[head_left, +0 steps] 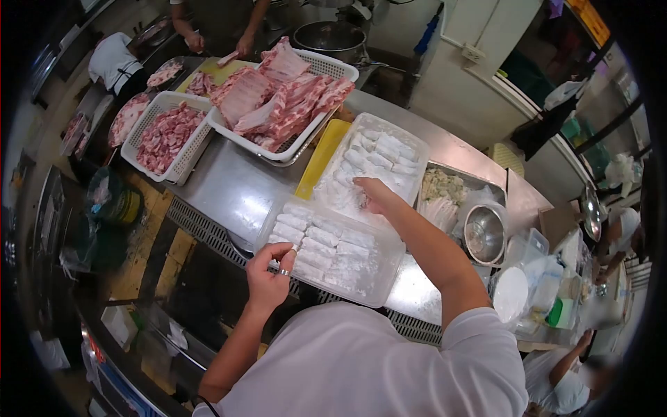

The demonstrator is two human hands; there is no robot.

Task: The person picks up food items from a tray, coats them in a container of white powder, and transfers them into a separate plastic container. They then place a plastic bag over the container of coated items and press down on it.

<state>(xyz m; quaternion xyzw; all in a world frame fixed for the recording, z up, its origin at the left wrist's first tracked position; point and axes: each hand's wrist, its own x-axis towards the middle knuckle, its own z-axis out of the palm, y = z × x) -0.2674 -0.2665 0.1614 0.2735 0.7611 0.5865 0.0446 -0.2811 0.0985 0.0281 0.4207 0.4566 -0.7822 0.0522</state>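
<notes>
My left hand (pixel 269 272), a ring on one finger, pinches a white floured piece (pixel 293 249) at the near left edge of a clear plastic tray (pixel 379 278). That tray holds rows of floured pieces. My right hand (pixel 375 196) reaches palm down into a second white tray (pixel 410 142) further back. It is also filled with floured pieces (pixel 379 156) and loose flour. The fingertips touch the pieces near that tray's front. I cannot see whether they grip one.
Two white baskets stand on the steel counter (pixel 229 187), one with rib slabs (pixel 278 97) and one with cut meat (pixel 167 135). A yellow board (pixel 321 156) lies beside the far tray. At right are a steel bowl (pixel 484 234), a mushroom tray (pixel 445 194) and containers. Another person (pixel 219 28) cuts meat at the back.
</notes>
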